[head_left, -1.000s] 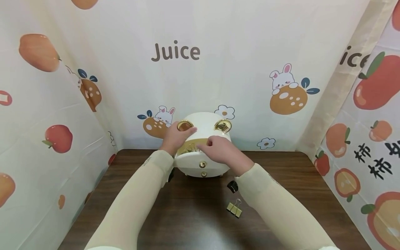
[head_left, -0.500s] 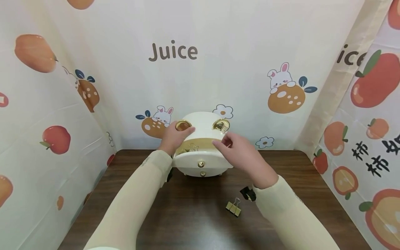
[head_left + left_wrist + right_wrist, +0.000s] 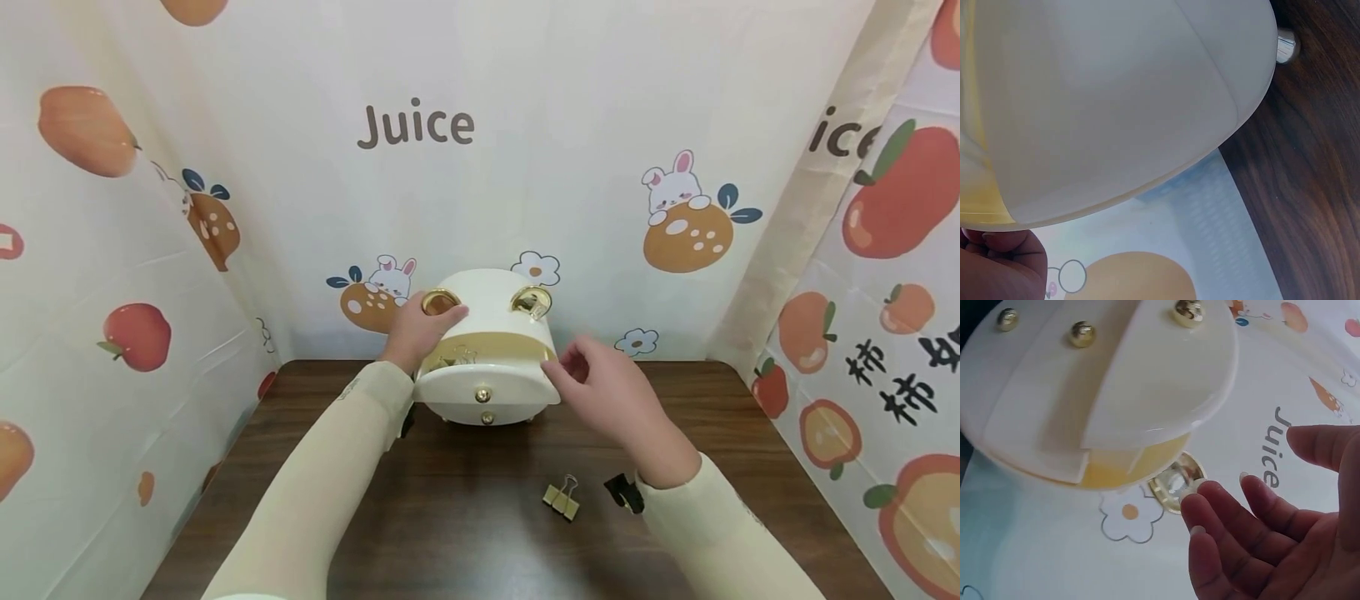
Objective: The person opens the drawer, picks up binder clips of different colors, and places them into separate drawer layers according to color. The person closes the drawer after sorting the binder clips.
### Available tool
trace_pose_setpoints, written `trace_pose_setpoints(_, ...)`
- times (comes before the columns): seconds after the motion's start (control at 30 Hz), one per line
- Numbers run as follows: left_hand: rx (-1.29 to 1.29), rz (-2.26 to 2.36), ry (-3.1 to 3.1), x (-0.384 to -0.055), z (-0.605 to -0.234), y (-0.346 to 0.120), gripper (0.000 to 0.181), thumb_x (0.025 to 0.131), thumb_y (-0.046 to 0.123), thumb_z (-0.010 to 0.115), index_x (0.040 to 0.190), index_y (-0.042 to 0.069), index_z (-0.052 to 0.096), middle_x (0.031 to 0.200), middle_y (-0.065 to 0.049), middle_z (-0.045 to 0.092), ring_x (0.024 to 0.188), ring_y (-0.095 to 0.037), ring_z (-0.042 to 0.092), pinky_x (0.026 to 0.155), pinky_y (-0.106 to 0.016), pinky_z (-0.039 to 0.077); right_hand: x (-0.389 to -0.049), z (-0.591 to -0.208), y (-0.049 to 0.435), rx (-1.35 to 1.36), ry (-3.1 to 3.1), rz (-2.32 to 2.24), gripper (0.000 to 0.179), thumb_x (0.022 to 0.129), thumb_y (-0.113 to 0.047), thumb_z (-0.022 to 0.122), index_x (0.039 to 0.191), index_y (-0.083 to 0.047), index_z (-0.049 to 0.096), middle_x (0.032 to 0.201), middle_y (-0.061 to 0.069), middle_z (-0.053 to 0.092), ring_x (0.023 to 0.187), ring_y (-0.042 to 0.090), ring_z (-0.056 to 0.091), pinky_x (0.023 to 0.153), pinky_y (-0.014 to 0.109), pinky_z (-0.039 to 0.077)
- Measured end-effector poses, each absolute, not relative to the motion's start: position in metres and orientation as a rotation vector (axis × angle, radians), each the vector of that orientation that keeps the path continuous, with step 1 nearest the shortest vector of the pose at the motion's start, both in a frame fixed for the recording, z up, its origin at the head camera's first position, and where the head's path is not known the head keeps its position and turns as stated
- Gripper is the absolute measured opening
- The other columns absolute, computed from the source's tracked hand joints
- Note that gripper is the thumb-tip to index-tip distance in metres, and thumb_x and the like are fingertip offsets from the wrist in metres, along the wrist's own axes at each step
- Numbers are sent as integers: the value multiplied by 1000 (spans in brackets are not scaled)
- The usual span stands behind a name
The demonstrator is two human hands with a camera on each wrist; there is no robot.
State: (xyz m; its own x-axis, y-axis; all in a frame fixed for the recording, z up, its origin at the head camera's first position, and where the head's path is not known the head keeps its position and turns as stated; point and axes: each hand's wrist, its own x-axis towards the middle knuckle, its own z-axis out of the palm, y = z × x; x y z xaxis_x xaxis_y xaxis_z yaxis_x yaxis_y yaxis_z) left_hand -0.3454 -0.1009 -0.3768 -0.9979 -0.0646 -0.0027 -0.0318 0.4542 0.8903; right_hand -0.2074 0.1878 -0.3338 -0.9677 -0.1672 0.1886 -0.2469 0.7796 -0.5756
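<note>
A white drawer box with two gold rings on top stands at the back of the table. Its upper drawer is pulled out, and small metal clips show inside at the left. My left hand grips the box's upper left side beside one gold ring, thumb over the top. The fingers beyond the edge are partly hidden. At the drawer's right end is my right hand, fingers loosely bent; in the right wrist view that hand holds nothing. Whether it touches the drawer I cannot tell.
A gold binder clip lies on the dark wooden table in front of the box. Printed fabric hangs behind and along both sides. A black wrist strap piece hangs by the right sleeve.
My right hand has come out from above the upper drawer and moved right, to the drawer's right end. The left hand stays on the box, and the binder clip lies where it was.
</note>
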Motion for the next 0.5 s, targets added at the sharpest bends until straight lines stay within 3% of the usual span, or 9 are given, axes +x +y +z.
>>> trace_pose_setpoints(0.5, 94, -1610, -2663, -343, -377, -101, 84, 74, 77, 76, 129, 17, 57, 115, -1, 63, 108, -23, 60, 92, -43, 52, -205, -450, 223, 247, -2924, 1020, 28, 97, -42, 71, 102, -15, 66, 89, -4, 64, 82, 14, 59, 71, 37, 50)
